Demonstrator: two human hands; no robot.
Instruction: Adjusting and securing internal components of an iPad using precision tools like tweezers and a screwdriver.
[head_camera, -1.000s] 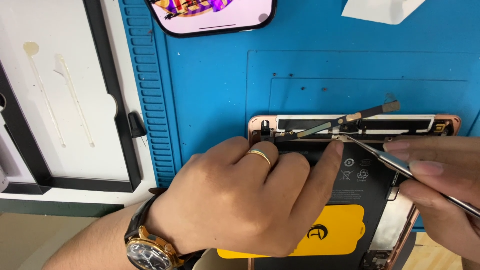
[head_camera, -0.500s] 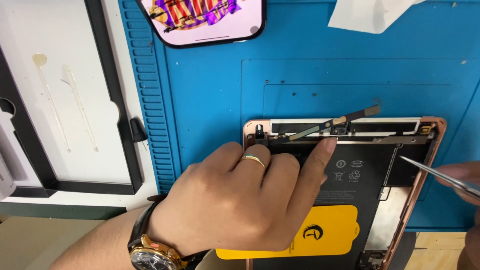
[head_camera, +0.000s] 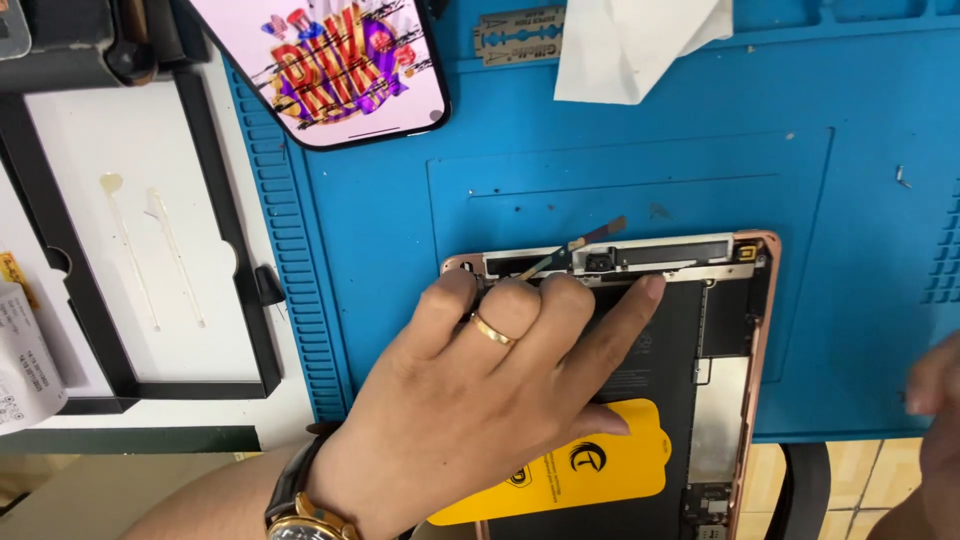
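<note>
Left hand (head_camera: 470, 400) presses spread fingers on the opened tablet (head_camera: 740, 330) above a yellow sticker (head_camera: 590, 465); right hand's (head_camera: 935, 420) grip unclear.

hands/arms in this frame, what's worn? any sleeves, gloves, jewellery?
Left hand: bare, no glove, gold ring on one finger, gold-cased wristwatch with dark strap; forearm unsleeved. Right hand: only a bare edge shows at the frame's right side, nothing worn visible.

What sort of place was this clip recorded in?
Most likely an electronics repair bench. A blue ridged work mat covers the table, the left hand presses on an opened tablet with its insides bared, and a razor blade and phone lie nearby.
</note>
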